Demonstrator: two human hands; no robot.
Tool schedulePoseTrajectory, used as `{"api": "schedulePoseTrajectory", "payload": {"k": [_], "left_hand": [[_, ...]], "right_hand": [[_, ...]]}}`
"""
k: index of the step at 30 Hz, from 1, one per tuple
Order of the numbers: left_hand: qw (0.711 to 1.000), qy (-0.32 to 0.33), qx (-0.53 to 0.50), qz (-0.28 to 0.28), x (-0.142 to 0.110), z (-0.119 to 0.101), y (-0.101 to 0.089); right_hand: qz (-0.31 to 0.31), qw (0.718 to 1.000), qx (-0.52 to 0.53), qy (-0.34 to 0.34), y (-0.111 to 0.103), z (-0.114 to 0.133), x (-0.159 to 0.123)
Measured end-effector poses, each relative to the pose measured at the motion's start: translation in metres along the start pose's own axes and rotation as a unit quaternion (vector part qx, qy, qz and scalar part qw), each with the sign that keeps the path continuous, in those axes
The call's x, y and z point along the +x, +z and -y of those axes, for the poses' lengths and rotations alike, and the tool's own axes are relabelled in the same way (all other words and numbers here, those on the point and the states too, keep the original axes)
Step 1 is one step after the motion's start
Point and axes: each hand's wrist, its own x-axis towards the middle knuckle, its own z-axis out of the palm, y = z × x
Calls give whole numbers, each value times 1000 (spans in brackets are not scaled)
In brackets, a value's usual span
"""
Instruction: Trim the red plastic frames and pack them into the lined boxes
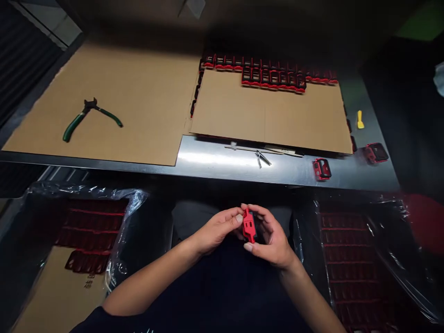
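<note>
A small red and black plastic part (pixel 249 225) with two slots in its red face is held in front of my body, below the table edge. My left hand (pixel 225 226) pinches its left side, thumb near the top. My right hand (pixel 272 238) wraps the other side, with the thumb at the lower end and fingers at the top. Two similar red and black parts lie on the metal tabletop, a red-black housing (pixel 322 169) near the front edge and another housing (pixel 376 153) farther right.
Green-handled cutting pliers (pixel 90 105) lie on a cardboard sheet (pixel 138 92). Rows of red-black parts (pixel 274 79) stand on another cardboard (pixel 229 106). A small metal tool (pixel 262 158) and a yellow piece (pixel 360 119) lie nearby. Plastic-lined bins (pixel 133 203) with stacked parts flank me.
</note>
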Motion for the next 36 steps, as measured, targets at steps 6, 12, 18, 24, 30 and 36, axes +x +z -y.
{"api": "schedulePoseTrajectory", "payload": {"k": [6,12,18,24,30,36], "left_hand": [[990,119,51,-47,-15,5,-9],[846,385,358,-90,-26,5,-13],[816,388,414,-113,-26,7,-14],[798,398,442,-104,-25,9,-14],[761,412,488,-115,-27,8,-14],[717,421,538,-136,-27,11,-19]], "right_hand": [[71,996,-40,-40,-2,8,6],[-149,987,-53,-19,9,5,11],[-195,980,-37,-19,18,9,16],[-206,979,3,-12,22,11,23],[-206,978,7,-4,24,11,23],[-129,990,42,40,20,15,8]]}}
